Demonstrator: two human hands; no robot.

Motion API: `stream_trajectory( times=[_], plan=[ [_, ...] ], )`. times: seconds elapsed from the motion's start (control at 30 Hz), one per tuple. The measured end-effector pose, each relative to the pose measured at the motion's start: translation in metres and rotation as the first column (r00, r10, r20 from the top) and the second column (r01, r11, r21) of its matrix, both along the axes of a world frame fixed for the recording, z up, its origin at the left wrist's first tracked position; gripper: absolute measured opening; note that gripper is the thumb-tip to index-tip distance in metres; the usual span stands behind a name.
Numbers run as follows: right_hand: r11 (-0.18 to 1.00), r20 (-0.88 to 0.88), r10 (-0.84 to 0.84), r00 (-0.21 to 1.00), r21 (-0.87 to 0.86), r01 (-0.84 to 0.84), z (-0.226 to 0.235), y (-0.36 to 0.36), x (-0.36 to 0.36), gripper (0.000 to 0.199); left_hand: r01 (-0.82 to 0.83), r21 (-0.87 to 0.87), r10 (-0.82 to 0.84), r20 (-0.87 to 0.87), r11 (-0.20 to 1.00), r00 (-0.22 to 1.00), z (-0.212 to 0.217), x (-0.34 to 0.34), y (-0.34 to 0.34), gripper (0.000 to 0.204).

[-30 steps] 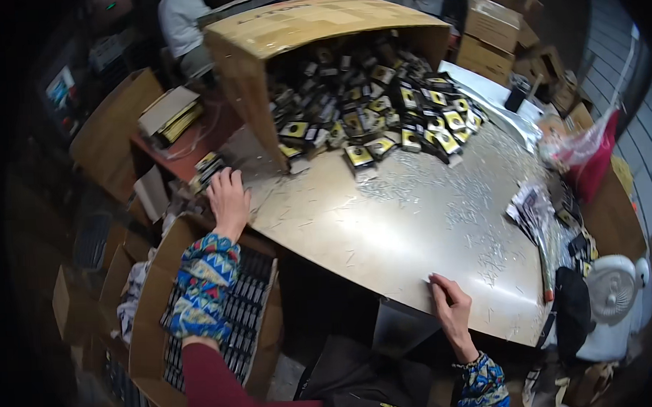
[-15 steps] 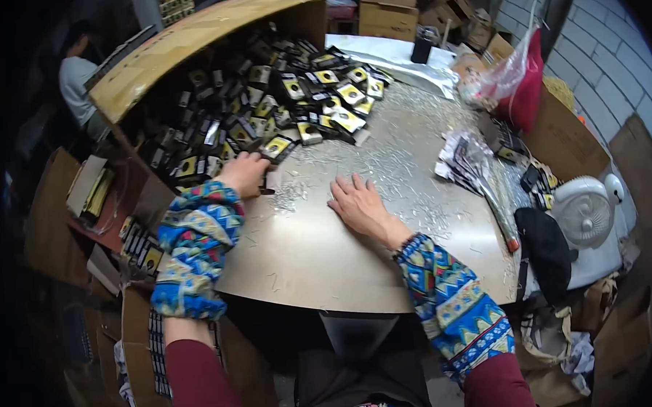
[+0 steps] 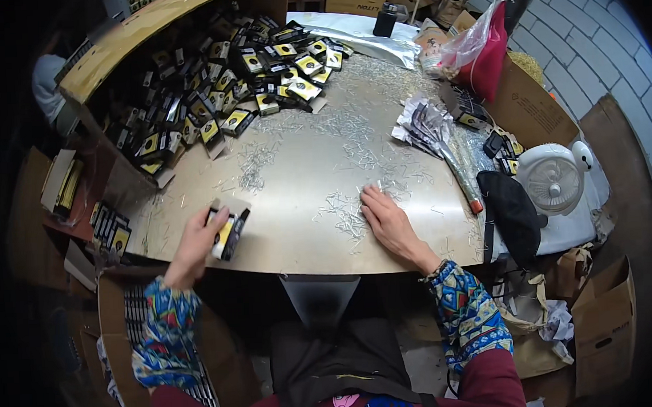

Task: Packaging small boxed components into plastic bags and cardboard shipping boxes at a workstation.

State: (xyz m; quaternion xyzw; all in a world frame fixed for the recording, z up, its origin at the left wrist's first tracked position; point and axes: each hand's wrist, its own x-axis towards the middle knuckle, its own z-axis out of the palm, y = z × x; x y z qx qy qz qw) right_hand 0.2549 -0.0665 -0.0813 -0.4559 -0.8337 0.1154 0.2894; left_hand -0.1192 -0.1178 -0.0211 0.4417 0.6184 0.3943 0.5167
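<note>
My left hand (image 3: 192,244) is closed on a small black-and-yellow box (image 3: 231,235) above the near left edge of the metal table (image 3: 291,245). The top flap of this box stands up. Flat on the tabletop, with its fingers stretched out, lies my right hand (image 3: 391,224). Beside its fingertips is a loose cluster of thin silvery metal pins (image 3: 343,214); their exact kind is too small to tell. Another patch of these pins lies farther left. A heap of similar boxes (image 3: 223,99) spills from a large cardboard carton (image 3: 151,28) lying on its side at the far left.
On the right are a white fan (image 3: 552,179), a black cap-like cloth (image 3: 512,213), a wrapped roll (image 3: 459,165) and a pink bag (image 3: 488,54). Below the table's left edge, an open carton (image 3: 112,307) holds rows of boxes. A person (image 3: 48,85) is at the far left.
My left hand has drawn back from the heap toward me with a box in it. My right hand has slid nearer and to the right, and pins now lie gathered beside it.
</note>
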Motion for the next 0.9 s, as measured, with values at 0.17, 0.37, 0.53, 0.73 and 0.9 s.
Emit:
stream_trajectory(
  times=[0.17,0.37,0.53,0.73,0.9],
  plan=[
    [0.934,-0.371,-0.111,0.922,-0.355,-0.030,0.002,0.000,-0.004,0.039,-0.214,-0.157,0.265,0.558,0.964,0.786,-0.038,0.035,-0.111,0.033],
    [0.996,0.176,0.084,0.981,-0.021,-0.082,-0.003,-0.004,-0.057,0.053,-0.073,-0.443,0.237,0.326,0.893,0.915,-0.139,0.073,-0.191,0.014],
    [0.991,0.085,0.134,0.987,-0.020,-0.133,-0.011,-0.057,-0.088,0.043,0.060,-0.340,0.060,0.333,0.938,0.941,-0.163,0.130,-0.196,0.017],
    [0.973,0.130,0.211,0.969,-0.125,-0.195,0.006,-0.125,-0.098,0.048,-0.079,-0.479,0.332,0.470,0.874,0.818,-0.154,0.150,-0.198,0.020],
    [0.875,-0.196,0.256,0.946,-0.369,-0.313,0.043,-0.139,-0.081,0.038,-0.121,-0.414,0.342,0.516,0.902,0.785,-0.141,0.151,-0.205,0.027]
  ],
)
